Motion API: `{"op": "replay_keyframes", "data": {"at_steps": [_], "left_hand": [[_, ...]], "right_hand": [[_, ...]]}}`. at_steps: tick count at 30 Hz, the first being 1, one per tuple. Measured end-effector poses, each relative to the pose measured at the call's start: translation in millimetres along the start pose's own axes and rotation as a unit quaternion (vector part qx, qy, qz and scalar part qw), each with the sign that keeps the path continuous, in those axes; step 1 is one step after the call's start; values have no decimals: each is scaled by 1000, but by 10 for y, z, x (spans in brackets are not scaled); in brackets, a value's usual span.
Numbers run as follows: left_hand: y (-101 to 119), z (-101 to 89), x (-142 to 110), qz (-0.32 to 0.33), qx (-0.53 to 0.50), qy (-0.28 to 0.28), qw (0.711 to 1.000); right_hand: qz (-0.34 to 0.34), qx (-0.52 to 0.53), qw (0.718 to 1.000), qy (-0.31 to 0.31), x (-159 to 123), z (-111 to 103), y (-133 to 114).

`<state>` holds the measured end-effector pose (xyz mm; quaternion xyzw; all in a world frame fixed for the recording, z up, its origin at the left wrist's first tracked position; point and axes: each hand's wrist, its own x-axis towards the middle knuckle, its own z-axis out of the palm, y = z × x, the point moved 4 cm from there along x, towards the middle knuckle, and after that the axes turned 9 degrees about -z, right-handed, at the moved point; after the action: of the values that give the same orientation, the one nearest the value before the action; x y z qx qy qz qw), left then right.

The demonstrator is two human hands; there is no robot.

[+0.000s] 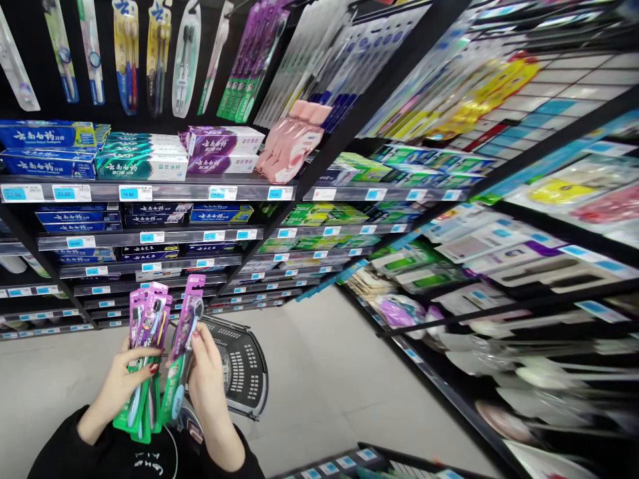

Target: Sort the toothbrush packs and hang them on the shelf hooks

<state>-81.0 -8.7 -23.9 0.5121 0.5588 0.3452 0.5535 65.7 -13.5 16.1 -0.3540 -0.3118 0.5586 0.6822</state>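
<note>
My left hand [122, 379] is closed around a bunch of several packaged toothbrushes [144, 332] with purple-and-green cards, fanned slightly at their tops. In my right hand [204, 372] is a single packaged toothbrush [182, 349] of the same purple-and-green kind, with a light blue handle, tilted a little to the right. It is held close beside the bunch, in front of my body. More purple-and-green toothbrush packs [254, 56] hang from the rack above the top shelf.
A black shopping basket [244, 366] is below and behind my hands. Ahead, a shelf [200, 193] bears toothpaste boxes [142, 159] and pink pouches [289, 143]. Another stocked shelf [449, 392] runs along the right. Grey floor [324, 379] lies between them.
</note>
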Motion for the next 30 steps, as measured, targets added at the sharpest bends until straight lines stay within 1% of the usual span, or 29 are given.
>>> {"op": "replay_keyframes", "data": {"at_steps": [1, 2, 3, 5, 7, 8, 9, 13, 14, 15, 16, 17, 19, 20, 21, 22, 23, 24, 25, 26, 27, 30], "left_hand": [[16, -17, -3, -5, -2, -3, 1000], [31, -32, -8, -7, -9, -6, 1000], [43, -44, -12, -9, -19, -11, 1000], [49, -63, -17, -19, -41, -22, 999], [37, -80, -12, -33, -56, -30, 997], [28, -89, -7, -39, -59, -31, 997], [19, -100, -2, -42, -61, -31, 997], [-8, -130, 15, -49, -69, -28, 996], [-10, -132, 17, -49, -73, -29, 996], [-9, -133, 17, -47, -76, -28, 996], [-4, -135, 17, -43, -78, -26, 996], [1, -136, 16, -39, -76, -22, 996], [14, -136, 16, -33, -65, -16, 997], [21, -137, 15, -30, -58, -14, 998], [27, -138, 14, -28, -50, -12, 998], [33, -140, 12, -27, -44, -11, 999], [39, -146, 9, -25, -39, -6, 999], [43, -152, 5, -24, -35, -1, 999], [47, -158, 1, -24, -32, 5, 999], [49, -162, -3, -26, -31, 10, 999], [50, -162, -7, -27, -32, 14, 999], [58, -124, -15, -26, -43, 13, 999]], "right_hand": [[52, 98, 994, -21, 17, -17, 34], [96, 194, 975, -52, 29, -24, 64], [129, 279, 948, -87, 37, -28, 87], [155, 395, 894, -145, 49, -47, 119], [157, 464, 854, -177, 57, -63, 144], [156, 480, 843, -185, 61, -66, 152], [154, 482, 842, -185, 66, -66, 156], [168, 515, 820, -184, 74, -22, 76], [169, 516, 821, -175, 77, -13, 48], [169, 510, 828, -161, 80, -8, 25], [165, 493, 842, -141, 85, -7, 10], [160, 466, 862, -117, 90, -10, 5], [132, 367, 919, -51, 105, -47, 19], [101, 289, 952, -7, 117, -93, 27], [57, 184, 980, 39, 128, -156, 23], [7, 66, 994, 81, 135, -225, 4], [-39, -48, 991, 115, 136, -290, -22], [-76, -144, 977, 139, 135, -347, -45], [-96, -216, 960, 150, 134, -393, -55], [-102, -262, 947, 153, 135, -431, -49], [-97, -287, 941, 151, 135, -458, -29], [-68, -324, 934, 137, 122, -450, 84]]}}
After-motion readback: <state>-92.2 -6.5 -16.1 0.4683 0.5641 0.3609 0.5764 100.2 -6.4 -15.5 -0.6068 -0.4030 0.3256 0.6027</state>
